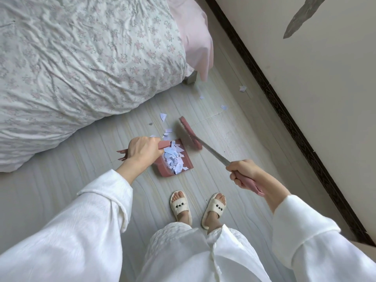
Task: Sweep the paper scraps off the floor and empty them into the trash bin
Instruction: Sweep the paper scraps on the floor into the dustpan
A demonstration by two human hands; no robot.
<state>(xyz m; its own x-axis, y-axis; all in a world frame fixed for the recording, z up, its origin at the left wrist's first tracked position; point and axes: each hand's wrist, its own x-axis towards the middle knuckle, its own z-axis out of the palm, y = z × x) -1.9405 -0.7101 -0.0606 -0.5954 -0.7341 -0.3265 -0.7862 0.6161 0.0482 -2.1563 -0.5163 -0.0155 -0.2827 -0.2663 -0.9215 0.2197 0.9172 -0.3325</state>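
A pink dustpan (186, 166) stands on the pale floor in front of my feet, heaped with white and lilac paper scraps (173, 159). My left hand (141, 150) grips the dustpan's handle. My right hand (243, 173) grips the pink end of a broom's metal handle, and the pink broom head (189, 134) sits at the dustpan's mouth. Loose scraps (163, 117) lie just beyond the pan, and a few more scraps (242, 88) lie farther off toward the wall. No trash bin is in view.
A bed with a floral cover (81, 68) fills the left side, with a pink sheet (195, 37) hanging at its corner. A cream wall with a dark skirting board (284, 110) runs along the right. My slippered feet (198, 208) stand behind the dustpan.
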